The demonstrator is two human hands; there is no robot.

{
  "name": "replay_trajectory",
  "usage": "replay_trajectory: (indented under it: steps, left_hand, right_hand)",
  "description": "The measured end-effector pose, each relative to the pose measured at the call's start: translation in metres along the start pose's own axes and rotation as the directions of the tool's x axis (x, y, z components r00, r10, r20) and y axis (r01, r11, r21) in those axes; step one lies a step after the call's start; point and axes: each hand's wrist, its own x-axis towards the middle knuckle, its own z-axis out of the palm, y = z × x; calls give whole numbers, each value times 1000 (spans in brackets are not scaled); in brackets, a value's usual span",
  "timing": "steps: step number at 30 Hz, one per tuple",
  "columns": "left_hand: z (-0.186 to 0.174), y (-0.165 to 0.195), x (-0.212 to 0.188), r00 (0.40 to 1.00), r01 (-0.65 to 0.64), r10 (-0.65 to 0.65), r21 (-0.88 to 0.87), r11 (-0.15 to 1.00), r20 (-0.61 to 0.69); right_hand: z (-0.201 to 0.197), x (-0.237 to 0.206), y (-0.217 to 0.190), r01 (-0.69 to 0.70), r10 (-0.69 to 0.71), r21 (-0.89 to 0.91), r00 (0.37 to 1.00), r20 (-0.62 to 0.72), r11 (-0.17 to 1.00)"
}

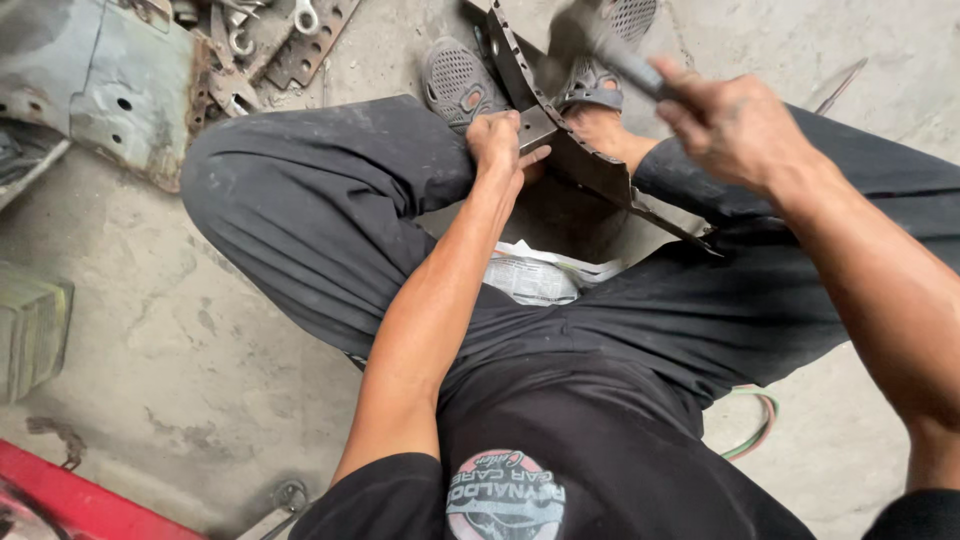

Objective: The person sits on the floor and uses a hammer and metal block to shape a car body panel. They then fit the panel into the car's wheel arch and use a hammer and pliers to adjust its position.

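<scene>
Seen from above, a seated person's left hand [497, 140] pinches a perforated metal strip [570, 150] at upper centre, steadying it; the right hand [735, 125] grips a blurred tool, probably a hammer [600, 45], raised over it.

**One head camera, looking steeply down**

There is a single view, taken from the person's head and aimed almost straight down over their own chest and lap. The dark shirt fills the bottom edge, so the lens sits close to the body. The bent legs spread out from the centre, and the feet in sandals [460, 82] lie at the top edge, the farthest point ahead. Both forearms enter from below; the left hand [497, 140] and right hand [735, 125] sit in the upper half, near the lens. Concrete floor [180, 340] shows on the left and at the right edge. No second view overlaps it.
</scene>
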Motion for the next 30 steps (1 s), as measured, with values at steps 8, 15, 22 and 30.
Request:
replay_trajectory:
  steps: [8,15,22,30]
  left_hand:
    - [-2,-16,-9,997,48,-46,-47,998,54]
    - [3,-11,-14,996,73,-71,-30,997,58]
    - [2,-27,-14,979,183,-170,-118,976,117]
    - [1,-28,-11,988,148,-143,-79,986,65]
  right_hand:
    - [-17,0,6,1,-1,-87,1000,1,996]
    - [-20,9,1,182,-137,-372,980,145,910]
    - [-66,2,-7,28,-34,-279,999,-15,960]
    - [-38,17,-24,237,-159,-505,968,193,830]
